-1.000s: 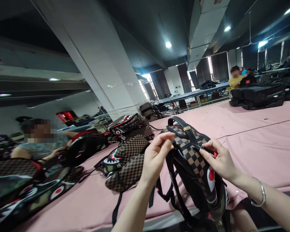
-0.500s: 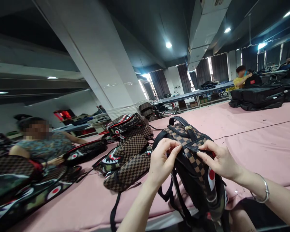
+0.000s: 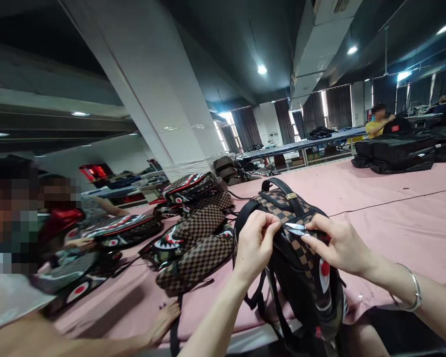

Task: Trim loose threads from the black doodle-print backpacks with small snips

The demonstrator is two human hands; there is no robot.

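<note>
A brown-checkered backpack (image 3: 301, 285) with black straps and a shark-eye print stands upright at the near edge of the pink-covered table. My left hand (image 3: 256, 243) is closed in a pinch at the bag's top seam, and what lies between its fingertips is too small to make out. Between the thumb and fingers of my right hand (image 3: 340, 245) is a pair of thread snips (image 3: 296, 228), its silver blades pointing left toward my left fingertips. Behind both hands rises the bag's black carry handle (image 3: 278, 186) with a gold-coloured plate.
More checkered backpacks (image 3: 196, 263) lie piled on the pink table (image 3: 401, 218) to my left. A co-worker's hand (image 3: 165, 320) rests on the table at lower left, near a black strap. Black bags (image 3: 394, 151) are stacked at the far right. Another person sits behind the left pile.
The snips' blades now show plainly between my hands; both hands stay at the bag's top. A co-worker has come in from the left with an arm on the table. A bag there has shifted.
</note>
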